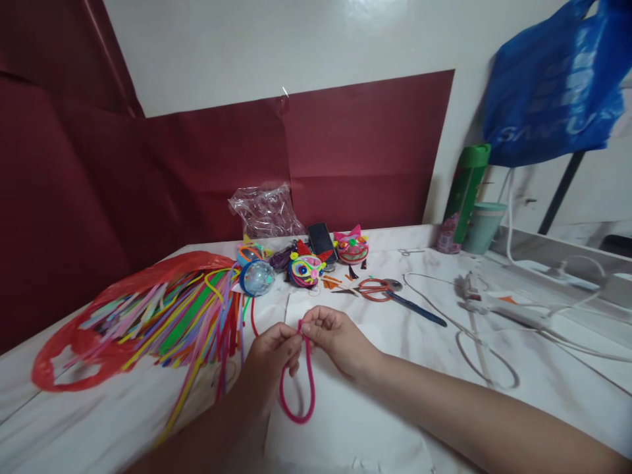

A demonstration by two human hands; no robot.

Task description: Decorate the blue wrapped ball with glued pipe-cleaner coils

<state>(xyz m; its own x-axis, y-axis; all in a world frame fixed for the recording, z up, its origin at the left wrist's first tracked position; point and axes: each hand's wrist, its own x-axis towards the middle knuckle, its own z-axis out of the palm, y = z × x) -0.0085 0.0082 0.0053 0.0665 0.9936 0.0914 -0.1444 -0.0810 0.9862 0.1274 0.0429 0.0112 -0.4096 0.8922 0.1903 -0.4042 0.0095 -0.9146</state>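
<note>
A bright pink pipe cleaner (312, 388) is bent into a hanging loop over a white sheet (360, 421). My left hand (276, 349) pinches one end, and my right hand (332, 334) grips the other close beside it. Their fingertips nearly meet at the top of the loop. Beyond my hands sit a ball with a colourful pipe-cleaner face (305, 268), a pink cat-like ball (352, 246) and a clear plastic ball (259, 278).
Many coloured pipe cleaners (197, 309) spill from a red plastic bag (54, 368) on the left. Orange-handled scissors (374, 289), dark-handled pliers (417, 309), a phone (320, 241) and white cables (439, 316) lie about. A green bottle (465, 197) and cup (484, 229) stand at right.
</note>
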